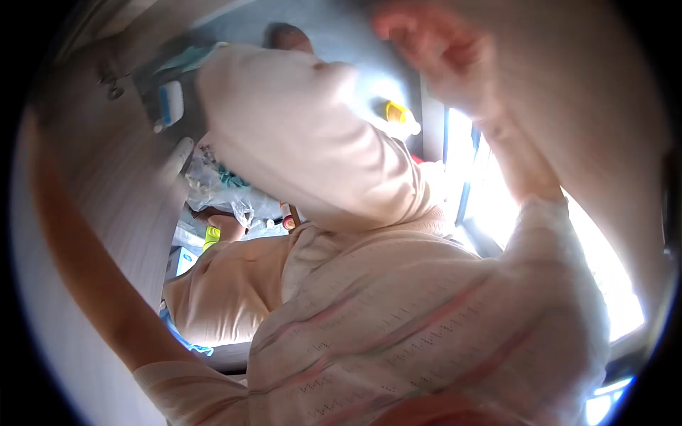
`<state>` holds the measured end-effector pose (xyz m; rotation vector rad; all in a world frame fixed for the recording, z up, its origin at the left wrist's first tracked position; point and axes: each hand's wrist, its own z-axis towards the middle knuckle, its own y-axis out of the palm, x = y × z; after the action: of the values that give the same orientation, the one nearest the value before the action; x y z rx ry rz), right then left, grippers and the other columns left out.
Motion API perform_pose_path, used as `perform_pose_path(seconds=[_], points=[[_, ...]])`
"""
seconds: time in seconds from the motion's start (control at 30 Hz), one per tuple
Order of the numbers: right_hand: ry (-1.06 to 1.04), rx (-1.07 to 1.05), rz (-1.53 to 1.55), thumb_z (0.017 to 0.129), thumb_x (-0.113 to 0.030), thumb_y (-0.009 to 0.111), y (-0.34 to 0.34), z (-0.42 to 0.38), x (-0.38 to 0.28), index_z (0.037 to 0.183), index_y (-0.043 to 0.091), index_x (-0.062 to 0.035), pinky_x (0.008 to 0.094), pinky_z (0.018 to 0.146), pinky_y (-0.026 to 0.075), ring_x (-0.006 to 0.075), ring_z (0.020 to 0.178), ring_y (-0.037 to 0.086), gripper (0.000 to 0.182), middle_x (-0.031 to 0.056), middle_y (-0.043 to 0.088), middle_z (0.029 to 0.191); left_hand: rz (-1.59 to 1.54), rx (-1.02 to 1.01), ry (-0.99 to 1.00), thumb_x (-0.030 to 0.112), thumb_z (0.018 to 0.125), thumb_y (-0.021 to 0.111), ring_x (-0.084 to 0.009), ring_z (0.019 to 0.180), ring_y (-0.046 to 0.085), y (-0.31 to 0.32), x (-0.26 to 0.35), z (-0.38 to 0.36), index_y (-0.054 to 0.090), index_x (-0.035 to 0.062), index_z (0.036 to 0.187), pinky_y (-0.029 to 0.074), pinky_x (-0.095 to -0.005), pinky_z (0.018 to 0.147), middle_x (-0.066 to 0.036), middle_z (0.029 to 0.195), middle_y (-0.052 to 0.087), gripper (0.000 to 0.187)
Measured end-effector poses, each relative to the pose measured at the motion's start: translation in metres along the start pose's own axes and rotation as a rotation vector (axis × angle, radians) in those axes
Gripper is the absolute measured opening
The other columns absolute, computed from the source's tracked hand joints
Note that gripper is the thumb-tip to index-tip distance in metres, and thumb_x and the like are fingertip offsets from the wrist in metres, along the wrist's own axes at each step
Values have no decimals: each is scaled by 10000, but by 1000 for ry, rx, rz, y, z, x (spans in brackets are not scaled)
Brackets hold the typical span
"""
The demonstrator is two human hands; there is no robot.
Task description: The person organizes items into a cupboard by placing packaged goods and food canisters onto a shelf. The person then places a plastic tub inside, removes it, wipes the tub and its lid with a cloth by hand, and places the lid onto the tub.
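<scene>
Curling inward, the bare right hand [455,60] is too blurred to show whether it pinches anything. Apart from it, down-left in view, a small yellow-and-white, plastic-looking container [395,112] slants down rightward, nearer this hand than the bare left forearm [92,277]; the left hand is unseen.

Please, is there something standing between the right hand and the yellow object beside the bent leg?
Nothing visible stands between the right hand and the yellow object. The bent leg is beside that gap, not across it.
</scene>
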<state>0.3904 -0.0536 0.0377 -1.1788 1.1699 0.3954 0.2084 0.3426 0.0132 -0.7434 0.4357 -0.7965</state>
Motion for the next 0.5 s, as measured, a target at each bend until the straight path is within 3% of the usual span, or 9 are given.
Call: perform_pose_path(seconds=[0.07, 0.1, 0.13, 0.2, 0.27, 0.33, 0.37, 0.47, 0.5], points=[[277, 53, -269, 775, -188, 624, -3, -84, 81, 993, 584, -18, 282, 627, 502, 208, 771, 633, 279, 123, 646, 879, 2, -24, 29, 239, 811, 442, -351, 1031, 467, 6, 3, 2, 541, 49, 1077, 353, -418, 881, -185, 1117, 512, 342], [347, -13, -310, 758, -223, 641, -5, -138, 134, 1094, 532, -34, 332, 750, 491, 256, 879, 612, 401, 157, 618, 975, 13, -36, 38, 243, 812, 444, -352, 1036, 464, 7, -2, 4, 536, 48, 1084, 353, -417, 884, -189, 1121, 509, 347], [707, -159, -375, 729, -258, 671, -11, -172, 135, 1208, 429, -33, 371, 895, 415, 291, 1055, 519, 581, 200, 519, 1151, 26, -43, 50, 247, 813, 446, -352, 1041, 462, 8, -4, 7, 532, 47, 1090, 352, -415, 887, -192, 1125, 505, 353], [865, -167, -313, 709, -279, 686, -13, -278, 210, 1268, 341, -5, 384, 970, 338, 319, 1182, 393, 711, 226, 401, 1266, 49, -48, 62, 256, 815, 450, -354, 1050, 457, 5, -11, 13, 523, 46, 1104, 352, -413, 893, -200, 1134, 499, 364], [940, -255, -362, 688, -293, 700, -14, -305, 206, 1292, 287, 24, 384, 1004, 289, 332, 1227, 318, 797, 239, 324, 1312, 64, -63, 63, 264, 817, 455, -355, 1059, 452, 7, -16, 14, 514, 45, 1117, 351, -411, 899, -207, 1142, 493, 376], [1176, -280, -315, 662, -301, 716, -11, -350, 207, 1296, 268, 38, 364, 983, 325, 331, 1183, 377, 847, 237, 369, 1279, 69, -75, 76, 272, 819, 459, -357, 1069, 447, 7, -21, 17, 505, 44, 1130, 351, -408, 905, -214, 1151, 486, 389], [1253, -218, -260, 630, -333, 730, -10, -371, 213, 1261, 324, 58, 342, 934, 381, 321, 1107, 461, 846, 213, 469, 1196, 76, -82, 82, 277, 820, 461, -357, 1073, 445, 10, -22, 21, 500, 43, 1137, 351, -407, 908, -218, 1155, 483, 396], [1460, -422, -255, 651, -296, 721, -15, -378, 199, 1222, 398, 20, 338, 801, 461, 272, 931, 566, 727, 169, 566, 1039, 81, -117, 105, 289, 823, 468, -359, 1087, 437, 17, -28, 25, 487, 41, 1157, 350, -403, 917, -229, 1168, 473, 417], [1440, -440, -417, 650, -282, 718, -5, -404, 225, 1183, 445, 28, 312, 733, 485, 235, 859, 594, 674, 155, 593, 993, 85, -126, 113, 293, 824, 470, -360, 1092, 435, 21, -28, 27, 482, 41, 1164, 350, -402, 920, -233, 1173, 470, 424]])
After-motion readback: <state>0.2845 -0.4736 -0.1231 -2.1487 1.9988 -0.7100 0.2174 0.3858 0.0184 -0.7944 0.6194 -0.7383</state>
